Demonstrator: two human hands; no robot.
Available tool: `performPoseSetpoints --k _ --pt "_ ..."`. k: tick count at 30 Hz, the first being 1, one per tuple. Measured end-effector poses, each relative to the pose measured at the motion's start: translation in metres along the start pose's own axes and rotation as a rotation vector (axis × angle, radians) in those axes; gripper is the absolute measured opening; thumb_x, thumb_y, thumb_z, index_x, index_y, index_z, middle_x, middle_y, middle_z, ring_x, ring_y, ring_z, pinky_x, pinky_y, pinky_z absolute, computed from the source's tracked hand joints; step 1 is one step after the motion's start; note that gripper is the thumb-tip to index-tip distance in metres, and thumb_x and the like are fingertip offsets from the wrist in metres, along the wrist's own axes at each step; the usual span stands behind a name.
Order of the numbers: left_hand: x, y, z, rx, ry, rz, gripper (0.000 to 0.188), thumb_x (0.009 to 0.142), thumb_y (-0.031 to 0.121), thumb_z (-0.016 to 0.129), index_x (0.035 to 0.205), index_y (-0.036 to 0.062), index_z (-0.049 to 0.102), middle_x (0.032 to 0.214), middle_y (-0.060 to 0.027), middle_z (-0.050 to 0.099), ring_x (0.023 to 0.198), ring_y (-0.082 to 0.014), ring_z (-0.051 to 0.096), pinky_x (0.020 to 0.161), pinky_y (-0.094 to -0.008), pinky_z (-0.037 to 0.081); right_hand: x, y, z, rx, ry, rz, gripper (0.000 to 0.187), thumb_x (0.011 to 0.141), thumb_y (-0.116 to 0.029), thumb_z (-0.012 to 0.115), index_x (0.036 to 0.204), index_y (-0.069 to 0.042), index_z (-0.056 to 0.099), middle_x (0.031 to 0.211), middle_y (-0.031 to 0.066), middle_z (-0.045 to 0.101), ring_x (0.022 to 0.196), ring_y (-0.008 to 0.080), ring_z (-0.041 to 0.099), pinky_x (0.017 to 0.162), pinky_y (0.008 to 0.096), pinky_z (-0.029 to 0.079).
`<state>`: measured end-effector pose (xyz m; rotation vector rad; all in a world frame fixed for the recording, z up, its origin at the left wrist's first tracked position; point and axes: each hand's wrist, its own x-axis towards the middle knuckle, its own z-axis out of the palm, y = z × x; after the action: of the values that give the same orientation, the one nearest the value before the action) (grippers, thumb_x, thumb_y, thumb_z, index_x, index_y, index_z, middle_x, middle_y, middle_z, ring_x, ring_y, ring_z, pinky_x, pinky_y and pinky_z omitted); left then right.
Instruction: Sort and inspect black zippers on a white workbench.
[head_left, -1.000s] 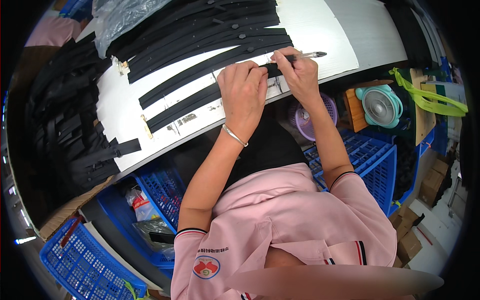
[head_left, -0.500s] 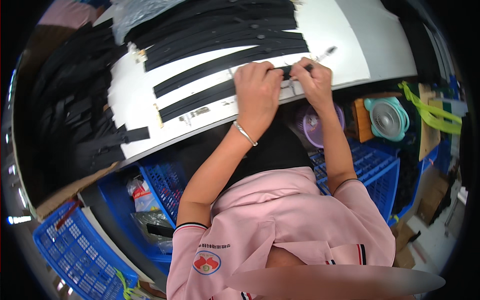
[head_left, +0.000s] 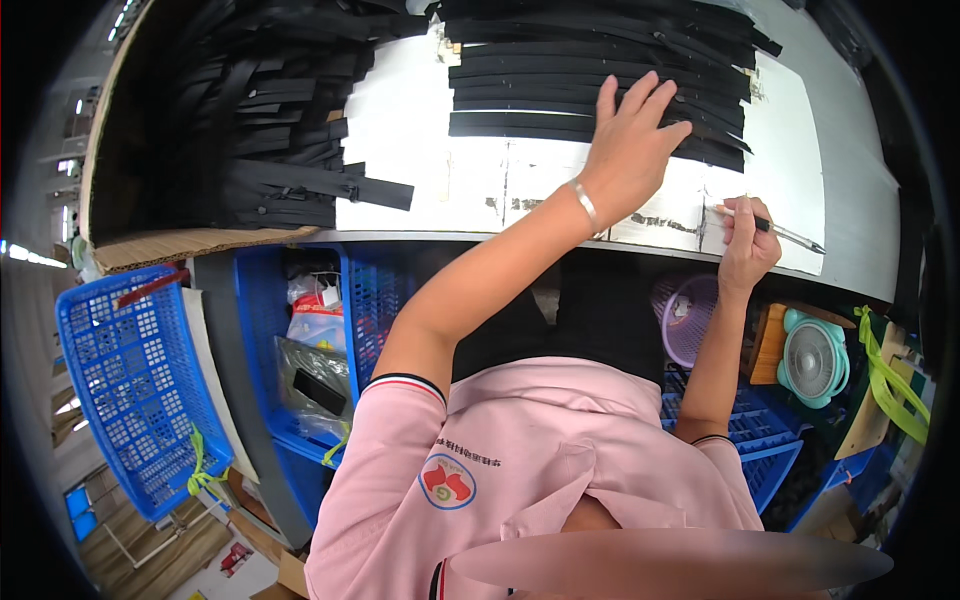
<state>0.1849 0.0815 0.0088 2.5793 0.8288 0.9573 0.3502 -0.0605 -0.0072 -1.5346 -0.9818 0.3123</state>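
Note:
My left hand (head_left: 632,150) lies with fingers spread over the lower rows of black zippers (head_left: 590,100), which are laid side by side across a white board (head_left: 400,130). A silver bangle circles that wrist. Nearer the board's front edge, my right hand (head_left: 748,245) is closed around a pen (head_left: 795,237). One end of the pen points out to the right past the fingers, and a pale tip shows on the left side of the hand. Dark marks and thin lines (head_left: 660,222) run along the board beneath my hands.
A cardboard box (head_left: 200,248) at the left holds a heap of black zippers (head_left: 270,130). Below the table edge are blue crates (head_left: 130,380), a purple basket (head_left: 690,320) and a teal fan (head_left: 815,357). Yellow-green ribbon (head_left: 890,385) hangs at the right.
My hands were together on a black zipper near the front edge. Now they are apart: the left lies spread on the rows, the right is lower right with the pen. The view has shifted.

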Motion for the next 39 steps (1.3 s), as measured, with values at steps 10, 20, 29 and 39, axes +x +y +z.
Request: performPoseSetpoints --k 10,20,29,39 --pt "-0.162 -0.047 -0.166 0.418 -0.040 -0.459 0.062 0.082 -0.011 0.045 0.137 0.0109 0.065 0.151 -0.0169 0.052 0.149 -0.0371 0.037 0.124 -0.0553 0.015 0.003 -0.004 0.000 -0.110 -0.016 -0.035 0.025 0.104 -0.015 0.061 0.090 0.001 0.074 0.073 -0.0002 0.064 0.063 0.0044 0.052 0.058 0.0218 0.038" --pt "-0.209 -0.069 -0.217 0.425 -0.007 -0.395 0.027 0.089 -0.001 0.064 0.112 0.0087 0.074 0.113 -0.0049 0.073 0.120 -0.0264 0.063 0.120 -0.0510 0.030 0.002 -0.004 0.004 -0.101 0.009 0.011 0.023 0.103 -0.015 0.063 0.094 0.001 0.075 0.072 0.0005 0.064 0.064 0.0050 0.053 0.058 0.0222 0.040" --pt "-0.131 -0.050 -0.151 0.120 0.101 -0.188 0.026 0.090 0.000 0.062 0.111 0.0079 0.074 0.096 -0.0110 0.071 0.093 -0.0297 0.066 0.086 -0.0395 0.050 0.003 -0.012 0.007 0.049 0.019 0.042 0.022 0.104 -0.017 0.062 0.114 -0.001 0.073 0.075 0.0005 0.063 0.062 0.0048 0.050 0.058 0.0214 0.041" --pt "-0.054 0.024 -0.026 -0.287 0.054 -0.043 0.032 0.084 0.003 0.072 0.116 0.0028 0.070 0.106 -0.0107 0.068 0.099 -0.0291 0.063 0.088 -0.0393 0.048 -0.051 -0.030 0.036 -0.547 -0.213 -0.567 0.051 0.086 0.003 0.072 0.135 -0.005 0.060 0.126 0.0118 0.071 0.121 0.0290 0.065 0.111 0.0456 0.039"
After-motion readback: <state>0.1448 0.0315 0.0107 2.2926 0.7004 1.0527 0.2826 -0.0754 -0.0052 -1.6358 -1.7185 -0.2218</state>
